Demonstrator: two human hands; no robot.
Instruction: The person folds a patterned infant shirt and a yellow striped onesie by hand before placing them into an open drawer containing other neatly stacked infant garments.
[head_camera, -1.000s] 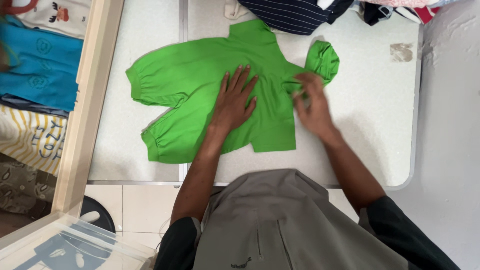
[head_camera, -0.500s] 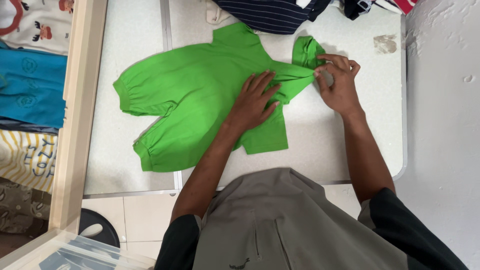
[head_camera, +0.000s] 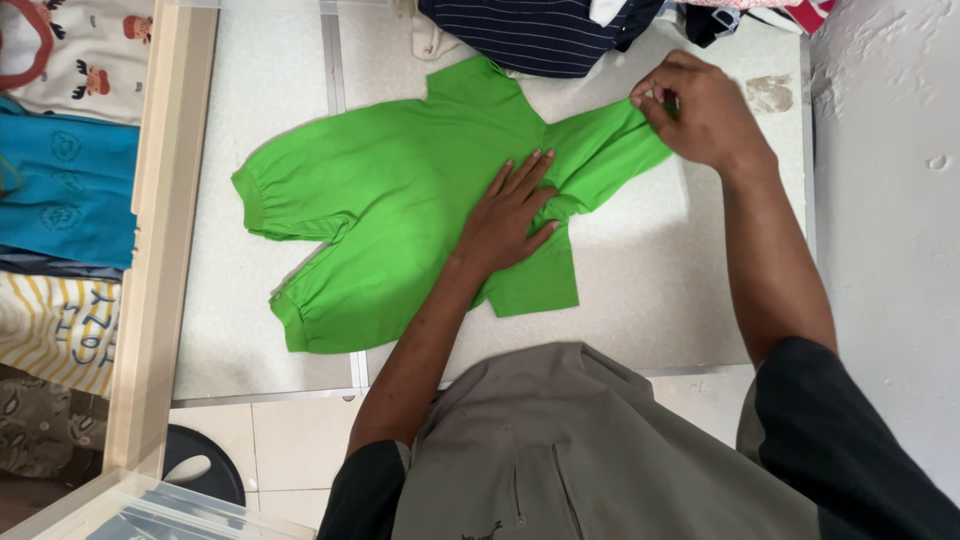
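Far left, past a pale wood rail (head_camera: 150, 230), sit other clothes: a blue garment (head_camera: 60, 190) and a yellow-striped one (head_camera: 50, 320). The green romper (head_camera: 390, 200) lies flat on the white table (head_camera: 640, 290), legs w/ gathered cuffs pointing left. My left hand (head_camera: 510, 215) is flat on its middle, fingers spread, pressing the fabric down. My right hand (head_camera: 700, 110) is closed on the end of the romper's sleeve (head_camera: 610, 150), pinching it near the table's back edge. A navy striped garment (head_camera: 540, 35) lies just beside the romper's top.
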